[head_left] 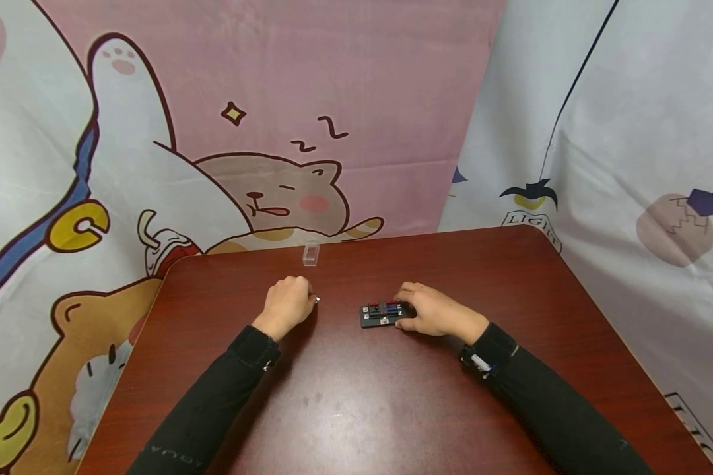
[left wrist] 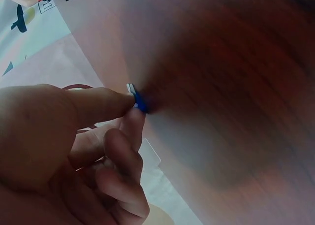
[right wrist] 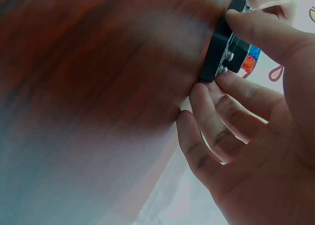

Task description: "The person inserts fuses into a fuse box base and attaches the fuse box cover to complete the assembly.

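Observation:
My left hand [head_left: 287,302] pinches a small blue blade fuse [left wrist: 140,103] between thumb and index finger, its silver prongs sticking out past the fingertips. The other fingers curl in below. To the right, a black fuse block [head_left: 382,315] lies on the table, with silver screws along it and red and blue pieces in its middle. My right hand [head_left: 436,311] grips the block's right end, thumb on the near side and fingers on the far side. In the right wrist view, the block [right wrist: 216,52] shows its screws and orange-red and blue pieces between thumb and fingers.
A clear plastic cover [head_left: 311,254] stands near the back edge of the brown wooden table [head_left: 344,396], beyond the left hand. Behind the table hangs a cloth [head_left: 392,99] printed with cartoon animals.

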`<state>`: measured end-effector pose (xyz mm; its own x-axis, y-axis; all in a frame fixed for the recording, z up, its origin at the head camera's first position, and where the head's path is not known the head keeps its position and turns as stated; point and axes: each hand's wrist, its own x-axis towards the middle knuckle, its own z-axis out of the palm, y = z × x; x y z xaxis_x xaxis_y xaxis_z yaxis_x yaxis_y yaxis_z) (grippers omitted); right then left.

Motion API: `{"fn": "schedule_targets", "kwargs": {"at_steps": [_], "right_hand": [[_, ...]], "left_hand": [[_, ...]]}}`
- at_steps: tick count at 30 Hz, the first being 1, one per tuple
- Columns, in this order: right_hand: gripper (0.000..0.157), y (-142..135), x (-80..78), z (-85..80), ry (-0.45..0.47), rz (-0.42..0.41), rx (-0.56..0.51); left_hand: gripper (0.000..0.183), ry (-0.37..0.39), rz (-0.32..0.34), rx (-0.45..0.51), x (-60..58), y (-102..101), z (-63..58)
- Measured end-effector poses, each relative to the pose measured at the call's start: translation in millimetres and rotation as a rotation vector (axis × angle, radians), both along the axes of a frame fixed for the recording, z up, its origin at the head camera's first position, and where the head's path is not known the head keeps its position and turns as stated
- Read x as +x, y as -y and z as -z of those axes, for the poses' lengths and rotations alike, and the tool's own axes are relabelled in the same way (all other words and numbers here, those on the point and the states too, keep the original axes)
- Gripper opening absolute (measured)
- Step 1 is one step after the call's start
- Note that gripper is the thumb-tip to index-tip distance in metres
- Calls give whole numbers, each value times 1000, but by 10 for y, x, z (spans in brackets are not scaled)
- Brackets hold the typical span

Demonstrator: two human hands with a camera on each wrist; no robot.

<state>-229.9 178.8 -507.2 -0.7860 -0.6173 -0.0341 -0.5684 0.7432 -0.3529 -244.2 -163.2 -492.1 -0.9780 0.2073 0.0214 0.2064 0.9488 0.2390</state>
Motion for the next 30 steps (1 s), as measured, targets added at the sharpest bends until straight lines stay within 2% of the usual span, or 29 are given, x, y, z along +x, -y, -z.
{"fn": "schedule_targets", "kwargs": {"at_steps": [13,30], "right_hand": [[56,-10,9,-8,22,4,6],[55,-11,3,-10,13,0,8]], "left_hand": [[10,-28,17,21,-5,-41,40],[15,-58,51,-15,16,-51,84]]}}
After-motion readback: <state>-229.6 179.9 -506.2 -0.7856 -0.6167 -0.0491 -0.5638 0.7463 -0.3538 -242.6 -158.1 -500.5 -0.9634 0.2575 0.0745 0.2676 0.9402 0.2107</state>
